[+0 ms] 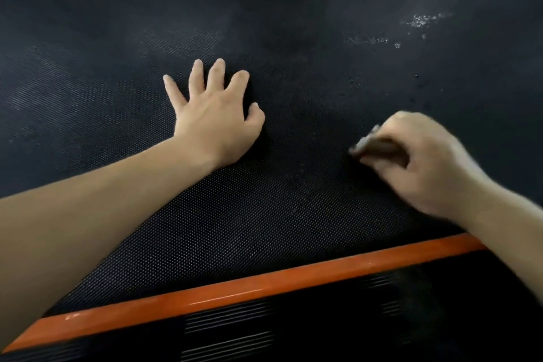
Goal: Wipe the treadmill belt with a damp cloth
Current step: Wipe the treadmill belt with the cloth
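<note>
Left hand [211, 120] splayed flat on treadmill belt [264, 214] — right hand [420, 161], grip curled round blurred cloth [373, 145], white specks [420, 20] beyond

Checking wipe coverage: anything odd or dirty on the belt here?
Yes: a whitish speckled patch sits on the treadmill belt, far right, beyond the right hand gripping the cloth. It looks like residue or droplets; which, I cannot tell. Nothing else stands out.

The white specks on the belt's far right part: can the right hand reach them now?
Probably yes: only bare belt lies between the right hand, gripping the cloth, and the white specks; the left hand lies flat elsewhere.
</note>
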Demonstrator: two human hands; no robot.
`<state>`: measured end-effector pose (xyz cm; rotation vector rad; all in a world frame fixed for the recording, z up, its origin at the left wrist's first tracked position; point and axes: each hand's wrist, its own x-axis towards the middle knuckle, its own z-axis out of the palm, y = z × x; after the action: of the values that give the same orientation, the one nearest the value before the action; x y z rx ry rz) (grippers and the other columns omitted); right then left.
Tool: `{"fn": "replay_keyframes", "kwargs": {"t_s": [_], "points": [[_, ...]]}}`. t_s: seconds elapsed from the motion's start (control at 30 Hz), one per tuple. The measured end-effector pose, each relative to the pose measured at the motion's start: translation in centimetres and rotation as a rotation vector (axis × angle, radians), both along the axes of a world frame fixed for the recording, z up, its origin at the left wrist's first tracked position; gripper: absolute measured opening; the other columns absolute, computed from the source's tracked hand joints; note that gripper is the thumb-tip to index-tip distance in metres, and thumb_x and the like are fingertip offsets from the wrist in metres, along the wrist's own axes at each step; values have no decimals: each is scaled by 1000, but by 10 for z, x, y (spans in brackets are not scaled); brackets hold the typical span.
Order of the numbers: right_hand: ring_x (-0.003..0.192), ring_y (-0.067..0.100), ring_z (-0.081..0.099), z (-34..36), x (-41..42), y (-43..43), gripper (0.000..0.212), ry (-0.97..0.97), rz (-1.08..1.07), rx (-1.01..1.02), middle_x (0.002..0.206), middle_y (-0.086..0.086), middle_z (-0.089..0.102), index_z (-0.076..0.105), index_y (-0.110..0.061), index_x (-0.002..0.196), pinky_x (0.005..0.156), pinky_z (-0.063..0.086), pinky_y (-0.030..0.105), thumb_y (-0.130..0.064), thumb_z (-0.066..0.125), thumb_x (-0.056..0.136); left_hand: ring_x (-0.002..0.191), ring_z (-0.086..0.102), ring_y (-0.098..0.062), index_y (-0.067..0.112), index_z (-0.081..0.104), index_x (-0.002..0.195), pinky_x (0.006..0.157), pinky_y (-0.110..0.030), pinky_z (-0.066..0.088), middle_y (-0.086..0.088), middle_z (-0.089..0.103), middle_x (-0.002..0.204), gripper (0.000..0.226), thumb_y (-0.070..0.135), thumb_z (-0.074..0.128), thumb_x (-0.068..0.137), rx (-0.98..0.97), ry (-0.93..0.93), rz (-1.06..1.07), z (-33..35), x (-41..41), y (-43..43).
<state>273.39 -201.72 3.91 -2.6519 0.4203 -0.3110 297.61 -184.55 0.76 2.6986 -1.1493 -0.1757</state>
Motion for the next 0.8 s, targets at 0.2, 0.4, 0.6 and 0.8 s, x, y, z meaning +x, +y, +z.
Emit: {"fn": "replay_keyframes", "kwargs": {"t_s": [0.2,0.4,0.6,0.8], "points": [[79,26,58,-8,32,18,33,11,293,-44,85,1,61,69,-15,90,74,48,45,-47,60,92,156,-11,-34,36,18,159,114,-74,-12,-5,1,172,62,55,25,101,34,8,-2,-1,-9,-34],[87,31,55,-16,108,-48,30,-22,-263,-155,89,3,55,50,-17,89,71,43,39,-45,59,94,156,-15,-34,37,10,161,115,-73,-12,-5,-4,172,64,56,19,101,55,-26,-10,-7,-9,-33],[79,30,55,-14,115,-28,37,-33,-9,-148,80,0,53,50,-18,80,68,45,42,-53,52,89,156,-14,-35,37,9,161,114,-75,-9,-6,-5,172,64,56,16,100,66,-46,-19,-9,-9,-33],[89,31,61,-14,190,-81,27,-56,-298,-154,93,4,62,57,-18,99,73,48,40,-45,59,92,156,-12,-34,38,11,160,115,-74,-9,-5,-2,172,65,58,18,99,43,-37,-12,-10,-8,-34]]}}
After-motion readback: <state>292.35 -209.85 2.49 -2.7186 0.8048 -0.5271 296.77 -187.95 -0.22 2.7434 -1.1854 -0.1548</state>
